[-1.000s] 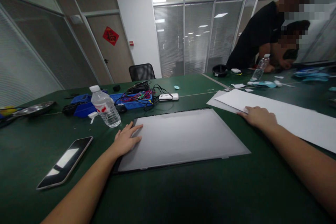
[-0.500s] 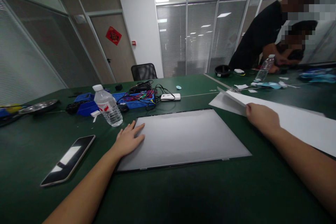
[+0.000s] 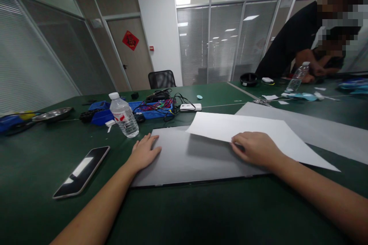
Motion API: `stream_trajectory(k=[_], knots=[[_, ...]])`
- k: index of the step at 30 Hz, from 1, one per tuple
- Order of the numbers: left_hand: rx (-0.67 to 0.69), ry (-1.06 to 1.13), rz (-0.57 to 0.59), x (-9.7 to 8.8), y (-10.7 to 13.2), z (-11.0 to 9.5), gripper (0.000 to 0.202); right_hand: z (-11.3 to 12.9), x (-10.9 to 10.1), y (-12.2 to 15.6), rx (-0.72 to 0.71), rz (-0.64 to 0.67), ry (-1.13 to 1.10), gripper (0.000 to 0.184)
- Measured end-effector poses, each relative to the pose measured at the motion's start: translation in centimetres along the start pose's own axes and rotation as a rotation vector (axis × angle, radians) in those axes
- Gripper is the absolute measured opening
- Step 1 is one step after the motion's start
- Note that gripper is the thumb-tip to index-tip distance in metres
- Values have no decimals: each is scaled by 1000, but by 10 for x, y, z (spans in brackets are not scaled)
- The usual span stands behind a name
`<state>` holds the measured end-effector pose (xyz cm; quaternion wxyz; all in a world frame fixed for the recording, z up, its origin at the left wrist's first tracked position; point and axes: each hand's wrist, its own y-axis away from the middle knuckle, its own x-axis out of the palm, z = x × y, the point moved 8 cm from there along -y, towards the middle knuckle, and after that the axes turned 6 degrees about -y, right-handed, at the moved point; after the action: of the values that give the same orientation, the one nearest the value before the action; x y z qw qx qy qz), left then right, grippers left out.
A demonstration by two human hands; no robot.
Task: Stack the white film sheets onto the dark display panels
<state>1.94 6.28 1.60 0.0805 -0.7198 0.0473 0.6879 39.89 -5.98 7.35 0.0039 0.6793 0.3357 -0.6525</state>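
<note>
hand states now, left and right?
Left hand: open, flat on the grey panel.
Right hand: closed, holding the white sheet.

Single head-worn view, forward and down.
Close over the table [image 3: 184, 214], left hand [image 3: 143, 154] and right hand [image 3: 255, 149] near, facing the glass wall [image 3: 224, 42] beyond.

Green table [image 3: 201, 214]: grey panel [image 3: 184, 160], phone [image 3: 82, 171], water bottle [image 3: 124, 116], blue tray [image 3: 134, 105], grey sheet [image 3: 316, 128].

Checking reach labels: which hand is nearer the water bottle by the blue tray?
Left. The left hand rests on the grey panel's left edge, just beside the water bottle; the right hand holds the white sheet, well across the panel.
</note>
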Motion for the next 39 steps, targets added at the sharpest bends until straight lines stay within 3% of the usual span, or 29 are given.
stream_trajectory(k=[2, 4, 8, 11, 14, 17, 24, 28, 39], knots=[[-1, -4, 7, 1, -1, 1, 70, 18, -1, -1, -110, 14, -83, 35], [-3, -7, 5, 3, -2, 1, 71, 19, -3, 0, -152, -7, -144, 38], [-5, -11, -11, 6, -4, 2, 71, -34, 0, 6, 103, -82, -72, 44], [-4, -13, -11, 9, -5, 3, 74, -80, 14, 16, 302, -6, 21, 50], [-11, -7, -3, 9, -6, 3, 76, -96, 26, 23, 326, 91, -19, 50], [-22, 6, 3, 9, -6, 4, 76, -82, 28, 20, 266, 129, -86, 49], [-1, 13, 4, 11, -6, 4, 82, -13, 27, 3, 20, 175, -279, 43], [2, -26, 15, 11, -8, 3, 79, -7, 26, 5, -38, 187, -436, 45], [-52, 63, -6, 15, -18, 16, 61, -110, 41, 28, 334, 155, -611, 52]])
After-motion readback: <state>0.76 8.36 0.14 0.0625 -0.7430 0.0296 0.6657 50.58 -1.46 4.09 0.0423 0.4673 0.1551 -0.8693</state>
